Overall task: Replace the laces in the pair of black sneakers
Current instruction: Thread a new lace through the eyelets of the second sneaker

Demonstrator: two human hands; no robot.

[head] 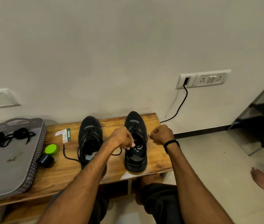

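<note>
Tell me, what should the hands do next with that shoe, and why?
Probably pull the lace tight from both ends. The left hand and right hand each pinch an end at the top of the right sneaker, which is already crisscrossed, so snugging likely comes next.

Left sneaker [90, 139] and right sneaker [136, 159] black with dark grey panels, the lace [134, 127] black; desk [66, 172] warm brown wood grain with darker streaks; tray [6, 172] grey, walls a perforated lattice, spare laces [13, 136] in it black; cap [51, 149] bright green; cylinder [45, 160] glossy black; small boxes [61, 132] white with red print; wall [128, 46] off-white; socket panel [205, 79] white, cable [180, 105] black; wristband [171, 143] black; floor [217, 159] pale beige.
</note>
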